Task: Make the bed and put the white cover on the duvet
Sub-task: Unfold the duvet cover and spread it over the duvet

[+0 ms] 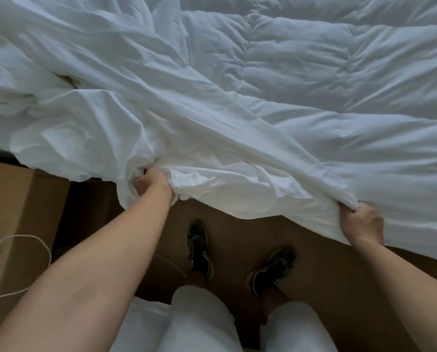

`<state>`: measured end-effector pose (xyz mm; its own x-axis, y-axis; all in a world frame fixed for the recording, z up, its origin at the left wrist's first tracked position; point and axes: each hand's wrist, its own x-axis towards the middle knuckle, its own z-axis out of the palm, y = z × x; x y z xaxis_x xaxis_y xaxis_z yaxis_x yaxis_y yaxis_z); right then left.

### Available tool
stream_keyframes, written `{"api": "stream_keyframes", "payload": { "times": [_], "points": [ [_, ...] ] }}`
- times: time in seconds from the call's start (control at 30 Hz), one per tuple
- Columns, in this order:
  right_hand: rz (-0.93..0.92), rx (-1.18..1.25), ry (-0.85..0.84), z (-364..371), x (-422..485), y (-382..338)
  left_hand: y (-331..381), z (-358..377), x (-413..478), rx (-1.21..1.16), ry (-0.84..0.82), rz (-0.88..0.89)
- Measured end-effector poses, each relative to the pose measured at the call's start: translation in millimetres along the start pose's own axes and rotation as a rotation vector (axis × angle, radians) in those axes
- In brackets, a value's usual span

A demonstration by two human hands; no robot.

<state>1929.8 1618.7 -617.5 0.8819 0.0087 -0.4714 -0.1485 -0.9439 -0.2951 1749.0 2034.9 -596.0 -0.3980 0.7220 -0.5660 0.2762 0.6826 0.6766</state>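
brown floor (237,232); left hand (152,184) and right hand (362,222) fingers clamp crumpled white cover (212,153) on quilted duvet (339,72).

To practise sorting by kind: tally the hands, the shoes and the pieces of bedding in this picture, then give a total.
Hands: 2 (left hand, right hand, both gripping the white cover)
Shoes: 2 (left shoe, right shoe)
Bedding pieces: 2 (white cover, quilted duvet)
Total: 6
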Motion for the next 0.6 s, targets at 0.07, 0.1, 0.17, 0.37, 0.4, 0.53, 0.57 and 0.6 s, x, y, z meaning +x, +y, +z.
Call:
{"api": "stream_keyframes", "payload": {
  "times": [0.07, 0.1, 0.17, 0.37, 0.4, 0.53, 0.57, 0.6],
  "points": [
    [0.033, -0.018, -0.071, -9.9, 7.4, -10.4, -4.6, 1.2, 6.8, 0.055, -0.011, 0.003],
    [0.037, -0.034, -0.106, -15.1, 9.2, -16.1, -6.6, 3.3, 10.5, 0.072, -0.029, -0.001],
    [0.013, -0.078, -0.11, -23.5, 7.1, -30.6, -13.0, 2.4, 10.8, 0.088, -0.077, -0.031],
    [-0.441, -0.006, 0.036, 16.8, -51.4, -175.5, -21.0, -26.2, -16.7, 0.073, -0.204, 0.003],
    [-0.575, -0.008, 0.039, 34.1, -65.2, -204.6, -12.0, -31.4, -10.7, 0.026, -0.186, 0.029],
    [-0.921, 0.076, -0.116, 96.5, -119.8, -305.9, 42.1, -50.8, 44.2, -0.068, 0.017, 0.13],
    [-0.955, 0.132, -0.155, 106.7, -130.7, -328.6, 58.7, -56.8, 65.2, -0.058, 0.09, 0.144],
    [-0.974, 0.179, -0.178, 115.7, -139.4, -350.3, 74.2, -63.3, 90.5, -0.048, 0.16, 0.141]
  ]
}}
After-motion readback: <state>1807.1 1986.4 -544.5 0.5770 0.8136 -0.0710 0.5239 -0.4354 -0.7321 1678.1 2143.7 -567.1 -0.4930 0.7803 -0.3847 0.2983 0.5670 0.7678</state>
